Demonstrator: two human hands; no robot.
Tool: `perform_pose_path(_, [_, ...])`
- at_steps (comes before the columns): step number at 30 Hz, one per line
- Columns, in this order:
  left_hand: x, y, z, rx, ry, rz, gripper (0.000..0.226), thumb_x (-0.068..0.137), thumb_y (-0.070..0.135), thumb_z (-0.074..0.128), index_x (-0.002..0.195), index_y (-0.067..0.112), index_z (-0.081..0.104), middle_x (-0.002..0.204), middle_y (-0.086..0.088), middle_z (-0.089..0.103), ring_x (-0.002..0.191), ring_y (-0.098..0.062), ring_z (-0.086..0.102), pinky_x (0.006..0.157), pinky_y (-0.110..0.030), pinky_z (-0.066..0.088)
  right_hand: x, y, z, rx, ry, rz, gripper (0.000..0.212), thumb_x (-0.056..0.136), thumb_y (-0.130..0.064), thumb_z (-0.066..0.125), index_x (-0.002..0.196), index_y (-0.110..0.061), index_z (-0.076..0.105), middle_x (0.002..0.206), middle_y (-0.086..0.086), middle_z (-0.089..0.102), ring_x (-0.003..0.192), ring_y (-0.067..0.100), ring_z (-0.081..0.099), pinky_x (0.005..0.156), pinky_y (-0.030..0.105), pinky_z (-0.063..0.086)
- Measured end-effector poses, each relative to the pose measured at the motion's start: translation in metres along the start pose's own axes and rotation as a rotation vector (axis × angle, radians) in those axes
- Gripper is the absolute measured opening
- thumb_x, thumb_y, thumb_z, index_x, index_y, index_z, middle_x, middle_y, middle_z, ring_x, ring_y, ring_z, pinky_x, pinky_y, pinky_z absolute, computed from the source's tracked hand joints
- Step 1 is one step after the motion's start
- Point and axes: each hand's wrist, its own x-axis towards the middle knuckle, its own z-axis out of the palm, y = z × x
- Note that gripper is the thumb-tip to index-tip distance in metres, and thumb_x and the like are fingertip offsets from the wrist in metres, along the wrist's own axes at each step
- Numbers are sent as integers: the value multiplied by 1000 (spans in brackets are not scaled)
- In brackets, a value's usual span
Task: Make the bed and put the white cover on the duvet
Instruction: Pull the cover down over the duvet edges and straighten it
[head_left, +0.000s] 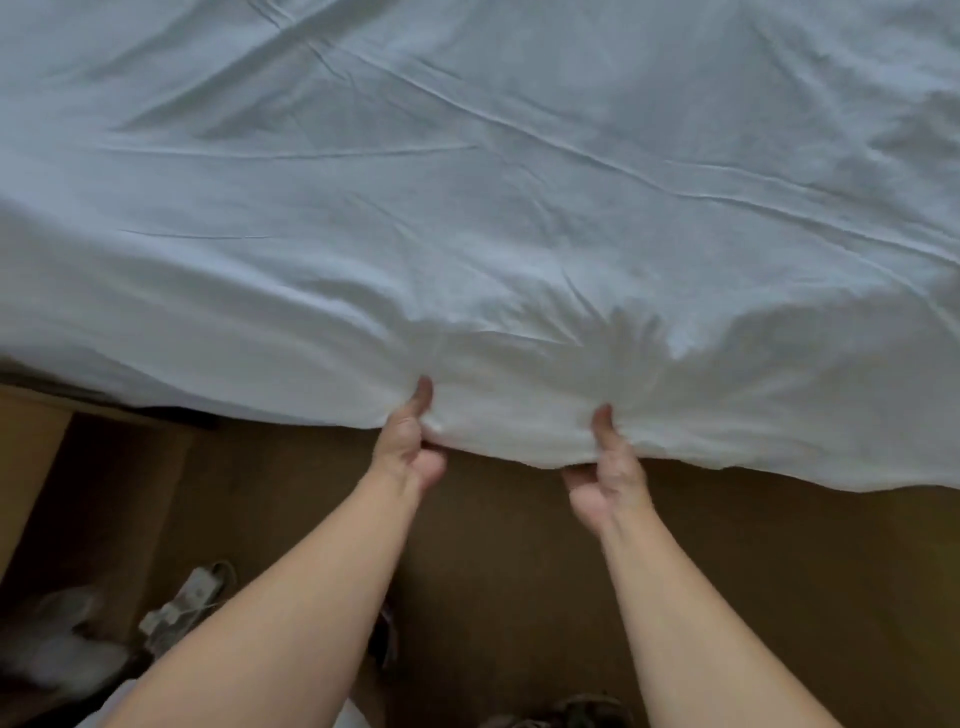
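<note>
White wrinkled fabric cover was pinched at its near hem by my left hand and right hand, thumbs on top; beyond, it lay creased across the bed. Spreading step, I judged; next needed an even tug flat.
</note>
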Motion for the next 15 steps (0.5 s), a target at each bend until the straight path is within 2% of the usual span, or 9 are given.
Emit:
perform_pose_path(2, [4,4,-18,25,-106,-51,44,96,21,66,136,4,60,124,-17,70,120,-33,65,98,-46,55,-10,50,33,-15,-196,78,55,82,-33,71,131,-11,60,127,14,69,116,32,67,105,50,48])
perform_pose_path(3, [8,15,-27,13,-125,-49,47,95,22,67,138,4,58,128,-18,68,121,-33,65,101,-46,54,-11,78,54,-19,-230,104,51,83,-34,68,127,-9,62,125,15,70,114,31,68,103,47,50])
perform_pose_path(6, [37,93,-62,-148,-140,2,61,87,36,76,136,6,59,130,-20,67,122,-38,63,108,-55,46,0,142,108,19,-97,78,44,88,-23,71,129,-10,62,120,15,72,110,31,70,101,48,53])
perform_pose_path(9, [72,170,-107,-144,-21,63,49,90,29,75,131,6,63,125,-19,70,112,-35,69,96,-55,54,16,166,120,105,69,30,46,91,-18,70,135,-11,59,116,15,73,112,33,69,100,54,52])
perform_pose_path(12, [70,175,-136,-72,-18,-45,53,88,20,73,137,2,59,128,-19,68,119,-34,65,108,-53,47,10,202,137,113,-65,111,46,94,-28,66,138,-13,57,125,14,70,119,34,65,107,55,45])
perform_pose_path(14, [65,185,-147,-91,-71,-95,52,86,15,73,134,1,61,127,-19,68,121,-33,64,111,-51,45,14,250,171,66,-203,201,52,92,-34,64,139,-11,55,134,16,64,127,34,60,113,52,39])
perform_pose_path(15, [67,204,-152,-90,-76,-89,49,86,15,72,132,2,62,127,-18,69,120,-32,65,110,-50,45,17,275,191,52,-212,223,55,92,-34,64,140,-10,54,136,16,63,128,34,59,115,50,38])
